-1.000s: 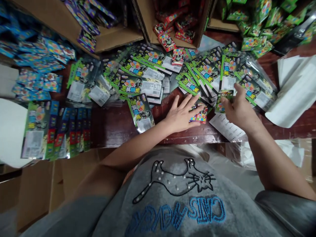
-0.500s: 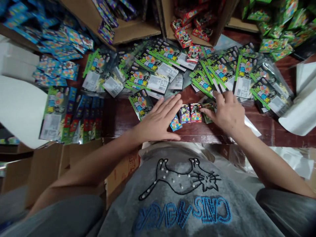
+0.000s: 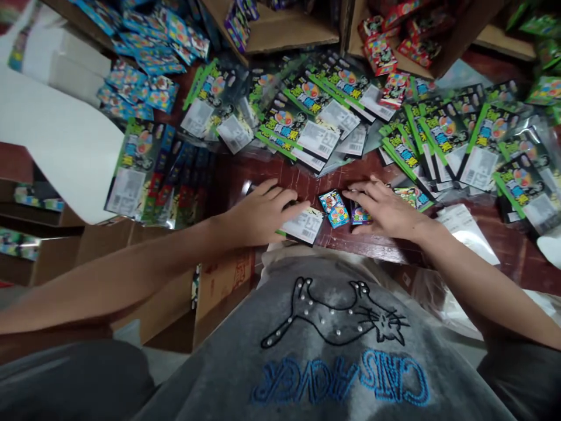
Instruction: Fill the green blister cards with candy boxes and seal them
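My left hand (image 3: 263, 215) lies over a black and green printed packet (image 3: 305, 225) near the table's front edge, fingers slightly apart. My right hand (image 3: 381, 207) covers part of a purple box (image 3: 359, 214), its fingers spread over the row of small boxes. Between the hands a blue box (image 3: 333, 208) lies tilted on the table. A green box (image 3: 407, 197) shows beyond my right hand's knuckles. Any red box in this row is hidden under that hand.
Printed packets (image 3: 322, 139) spread across the table's back. Cardboard boxes behind hold purple, red (image 3: 380, 54) and green boxes. Blue boxes (image 3: 144, 88) are heaped at the back left, above a row of filled packets (image 3: 131, 169). White sheets (image 3: 467, 231) lie at the right.
The view has shifted left. My left hand has moved away from the small boxes onto the packet at its side. My right hand has moved left over the purple box.
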A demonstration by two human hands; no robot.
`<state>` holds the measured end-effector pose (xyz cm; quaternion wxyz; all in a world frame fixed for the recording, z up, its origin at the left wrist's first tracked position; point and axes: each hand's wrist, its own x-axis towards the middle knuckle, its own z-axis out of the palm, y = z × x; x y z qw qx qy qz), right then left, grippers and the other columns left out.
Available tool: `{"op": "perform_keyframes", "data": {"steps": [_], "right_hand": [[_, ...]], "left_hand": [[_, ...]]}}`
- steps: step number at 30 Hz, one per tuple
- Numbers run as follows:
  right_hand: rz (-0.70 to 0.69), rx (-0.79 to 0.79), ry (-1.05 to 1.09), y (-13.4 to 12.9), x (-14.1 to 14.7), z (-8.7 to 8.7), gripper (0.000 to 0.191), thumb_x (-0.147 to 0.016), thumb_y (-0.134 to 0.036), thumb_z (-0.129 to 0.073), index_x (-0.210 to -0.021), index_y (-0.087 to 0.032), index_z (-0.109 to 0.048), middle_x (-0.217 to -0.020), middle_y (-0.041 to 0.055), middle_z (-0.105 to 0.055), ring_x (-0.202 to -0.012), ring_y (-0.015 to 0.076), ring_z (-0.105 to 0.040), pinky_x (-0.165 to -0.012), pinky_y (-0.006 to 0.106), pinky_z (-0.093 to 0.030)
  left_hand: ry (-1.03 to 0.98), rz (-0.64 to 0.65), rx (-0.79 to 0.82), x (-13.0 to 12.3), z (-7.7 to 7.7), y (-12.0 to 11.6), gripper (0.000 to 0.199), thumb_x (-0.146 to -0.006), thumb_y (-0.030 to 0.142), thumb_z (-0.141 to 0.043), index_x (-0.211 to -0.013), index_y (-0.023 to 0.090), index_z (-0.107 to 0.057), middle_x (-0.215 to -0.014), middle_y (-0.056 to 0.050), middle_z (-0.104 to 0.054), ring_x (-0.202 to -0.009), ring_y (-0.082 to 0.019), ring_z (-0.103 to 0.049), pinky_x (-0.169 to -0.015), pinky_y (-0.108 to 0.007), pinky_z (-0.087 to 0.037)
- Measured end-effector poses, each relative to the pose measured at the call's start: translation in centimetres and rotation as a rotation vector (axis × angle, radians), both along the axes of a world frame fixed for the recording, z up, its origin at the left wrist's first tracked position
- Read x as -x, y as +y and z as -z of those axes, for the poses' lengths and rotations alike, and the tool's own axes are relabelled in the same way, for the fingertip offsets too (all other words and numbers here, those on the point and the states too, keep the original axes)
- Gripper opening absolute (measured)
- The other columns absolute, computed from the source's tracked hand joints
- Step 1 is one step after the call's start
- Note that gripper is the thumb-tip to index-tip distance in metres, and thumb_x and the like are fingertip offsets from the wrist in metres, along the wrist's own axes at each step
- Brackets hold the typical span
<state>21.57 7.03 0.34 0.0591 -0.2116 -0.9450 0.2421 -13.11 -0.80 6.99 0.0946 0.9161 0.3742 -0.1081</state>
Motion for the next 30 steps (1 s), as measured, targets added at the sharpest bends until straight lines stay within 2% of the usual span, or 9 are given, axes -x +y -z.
{"op": "perform_keyframes", "data": {"steps": [3,6,10,12,16,20,23,26,30], "right_hand": [[-0.031,-0.007,-0.031,-0.1,0.8,-0.3,0.106,-0.092,-0.070,-0.072,-0.175,-0.021,-0.027,-0.171,0.0196,-0.045,-0.151,0.0435,-0.047,-0.131,0.078,-0.022],[-0.020,-0.045,-0.022,-0.2,2.3,-0.3,0.091,-0.097,-0.059,-0.069,-0.173,-0.024,-0.032,-0.166,0.0162,-0.052,-0.143,0.0414,-0.051,-0.131,0.078,-0.021],[0.297,-0.155,0.123,-1.2,3.5,-0.5,0.083,-0.096,-0.059,-0.069,-0.165,-0.021,-0.043,-0.149,0.0208,-0.057,-0.139,0.0444,-0.053,-0.128,0.079,-0.025],[0.368,-0.175,0.141,-2.3,4.0,-0.7,0.081,-0.096,-0.063,-0.068,-0.162,-0.022,-0.045,-0.145,0.0198,-0.057,-0.137,0.0448,-0.053,-0.128,0.081,-0.025],[0.221,-0.140,0.093,-4.4,4.7,-0.9,0.073,-0.097,-0.065,-0.067,-0.153,-0.021,-0.053,-0.138,0.0161,-0.062,-0.129,0.0398,-0.058,-0.131,0.079,-0.021],[0.081,-0.074,0.088,-5.1,4.8,-0.3,0.077,-0.097,-0.068,-0.067,-0.152,-0.015,-0.054,-0.140,0.0187,-0.064,-0.134,0.0383,-0.059,-0.134,0.074,-0.024],[0.047,-0.034,0.104,-4.8,4.1,-0.4,0.095,-0.096,-0.075,-0.062,-0.163,-0.011,-0.041,-0.150,0.0238,-0.060,-0.143,0.0400,-0.056,-0.133,0.074,-0.027],[0.098,-0.045,0.094,-4.3,2.6,-1.1,0.118,-0.088,-0.086,-0.063,-0.172,-0.012,-0.027,-0.168,0.0273,-0.044,-0.155,0.0457,-0.044,-0.132,0.077,-0.022],[0.132,-0.089,0.053,-3.8,1.3,-1.7,0.089,-0.096,-0.073,-0.065,-0.164,-0.017,-0.047,-0.152,0.0198,-0.064,-0.146,0.0433,-0.053,-0.132,0.082,-0.007]], "left_hand": [[-0.040,-0.113,0.013,-0.5,1.1,-2.6,0.091,-0.086,0.052,-0.084,-0.162,0.014,-0.049,-0.144,-0.021,-0.062,-0.126,-0.039,-0.060,-0.106,-0.050,-0.050],[-0.078,-0.260,0.016,-0.5,2.4,-5.0,0.092,-0.091,0.058,-0.079,-0.165,0.014,-0.046,-0.148,-0.022,-0.060,-0.130,-0.041,-0.057,-0.105,-0.051,-0.048],[-0.087,-0.587,-0.033,-0.7,3.4,-7.3,0.094,-0.091,0.064,-0.076,-0.165,0.015,-0.046,-0.148,-0.023,-0.059,-0.126,-0.044,-0.056,-0.103,-0.056,-0.046],[-0.104,-0.654,-0.049,-1.0,3.5,-7.7,0.094,-0.089,0.059,-0.079,-0.165,0.014,-0.046,-0.149,-0.023,-0.058,-0.126,-0.043,-0.055,-0.104,-0.055,-0.045],[-0.175,-0.622,-0.055,-1.4,3.5,-7.4,0.092,-0.088,0.047,-0.081,-0.165,0.012,-0.045,-0.150,-0.023,-0.057,-0.129,-0.043,-0.054,-0.106,-0.054,-0.043],[-0.225,-0.514,-0.014,-1.1,4.2,-6.6,0.091,-0.087,0.048,-0.082,-0.163,0.011,-0.047,-0.148,-0.024,-0.058,-0.130,-0.043,-0.053,-0.107,-0.055,-0.043],[-0.239,-0.481,0.005,-0.7,4.8,-6.2,0.092,-0.088,0.050,-0.081,-0.163,0.011,-0.046,-0.149,-0.024,-0.058,-0.129,-0.043,-0.053,-0.107,-0.055,-0.043],[-0.251,-0.465,0.008,-0.2,5.2,-5.9,0.093,-0.090,0.053,-0.079,-0.165,0.012,-0.043,-0.151,-0.024,-0.056,-0.131,-0.043,-0.052,-0.109,-0.056,-0.041],[-0.277,-0.448,0.010,0.0,5.6,-5.6,0.097,-0.088,0.053,-0.082,-0.166,0.014,-0.041,-0.152,-0.023,-0.055,-0.131,-0.042,-0.052,-0.109,-0.054,-0.042]]}}
